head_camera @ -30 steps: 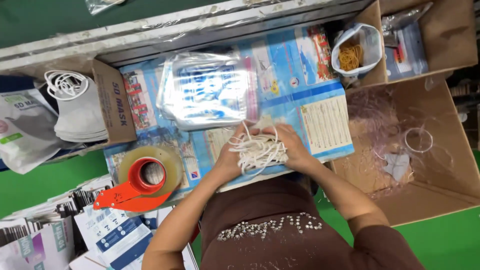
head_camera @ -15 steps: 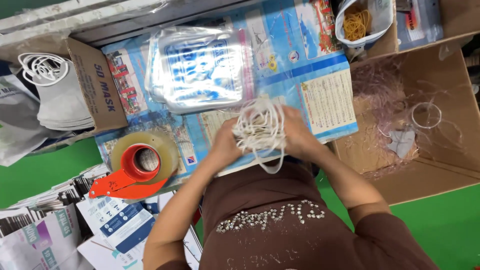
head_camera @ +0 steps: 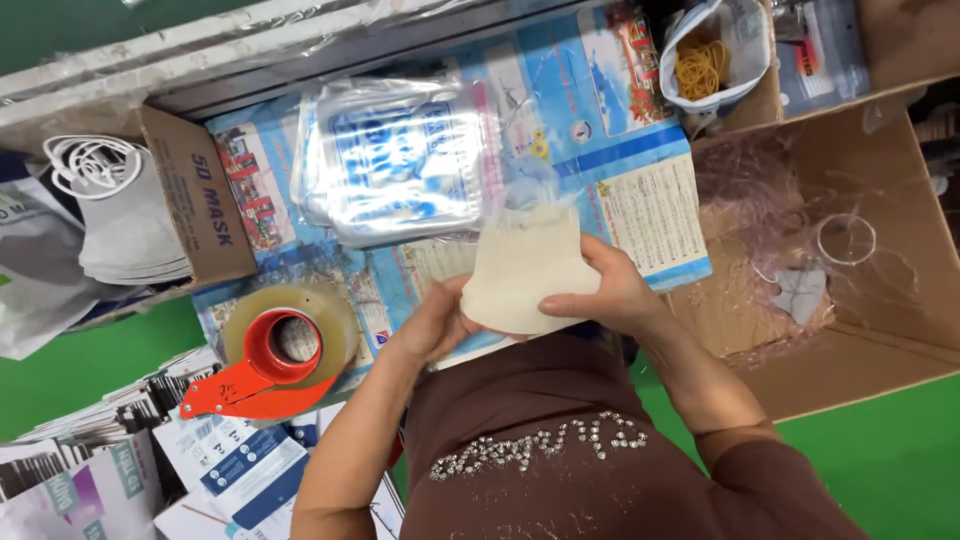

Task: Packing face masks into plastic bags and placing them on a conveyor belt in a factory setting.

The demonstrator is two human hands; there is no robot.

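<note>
Both hands hold a folded white mask stack point(head_camera: 525, 268) between them: the left hand point(head_camera: 432, 325) grips its lower left edge, the right hand point(head_camera: 610, 290) clasps its right side. Just above lies a pile of clear bags point(head_camera: 400, 160); left of the left hand sits a tape dispenser point(head_camera: 275, 350).

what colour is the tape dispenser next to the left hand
Red-orange, holding a clear tape roll: the tape dispenser shows best in the head view.

The left hand point(head_camera: 432, 330) and right hand point(head_camera: 605, 292) hold a stack of white masks point(head_camera: 524, 268) above a pile of clear bags point(head_camera: 405, 160), near a tape dispenser point(head_camera: 272, 355).
</note>
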